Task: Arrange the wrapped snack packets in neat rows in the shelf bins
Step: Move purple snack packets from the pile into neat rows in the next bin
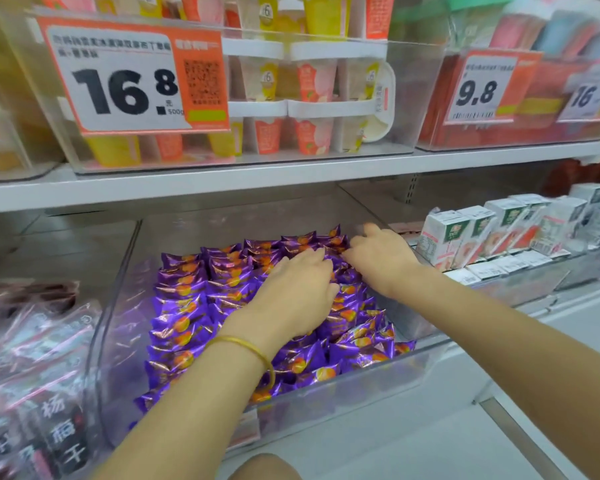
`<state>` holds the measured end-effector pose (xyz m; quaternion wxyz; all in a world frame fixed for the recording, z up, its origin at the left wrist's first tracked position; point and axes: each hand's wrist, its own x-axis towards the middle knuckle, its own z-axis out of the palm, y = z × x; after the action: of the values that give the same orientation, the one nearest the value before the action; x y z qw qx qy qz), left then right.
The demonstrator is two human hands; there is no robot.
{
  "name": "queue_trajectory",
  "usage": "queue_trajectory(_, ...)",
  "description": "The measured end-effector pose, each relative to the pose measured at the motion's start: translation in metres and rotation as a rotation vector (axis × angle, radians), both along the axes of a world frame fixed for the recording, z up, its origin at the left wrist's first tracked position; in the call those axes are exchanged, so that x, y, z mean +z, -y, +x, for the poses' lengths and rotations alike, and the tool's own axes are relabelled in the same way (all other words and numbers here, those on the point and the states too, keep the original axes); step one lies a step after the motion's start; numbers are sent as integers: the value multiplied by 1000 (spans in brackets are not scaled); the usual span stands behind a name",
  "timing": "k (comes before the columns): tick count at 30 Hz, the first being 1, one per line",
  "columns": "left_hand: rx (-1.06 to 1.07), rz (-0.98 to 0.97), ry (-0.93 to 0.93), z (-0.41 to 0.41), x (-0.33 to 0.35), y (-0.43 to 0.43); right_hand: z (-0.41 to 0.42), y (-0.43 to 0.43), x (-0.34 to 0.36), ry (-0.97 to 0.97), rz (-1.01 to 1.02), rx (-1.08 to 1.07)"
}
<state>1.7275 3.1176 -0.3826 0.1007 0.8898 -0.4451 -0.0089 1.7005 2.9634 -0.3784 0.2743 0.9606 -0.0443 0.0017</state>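
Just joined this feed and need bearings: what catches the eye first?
Shiny purple snack packets fill the clear bin at centre. Both hands reach in: left hand mid-bin, right hand at the back right. Above left hangs an orange 16.8 price tag.
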Motion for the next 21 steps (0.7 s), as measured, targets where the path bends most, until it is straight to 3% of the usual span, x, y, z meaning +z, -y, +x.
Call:
queue_trajectory(3, -17, 162, 7, 9, -7, 13, -2, 3, 0, 8, 116, 18)
queue_trajectory(7, -21, 229, -30, 12, -13, 11, -5, 5, 6, 48, 260, 38)
queue_trajectory(14, -23, 231, -62, 16, -18, 12, -4, -1, 2, 54, 133, -6)
queue_trajectory(21, 4, 10, -102, 30, -13, 4, -10, 4, 3, 112, 429, -119)
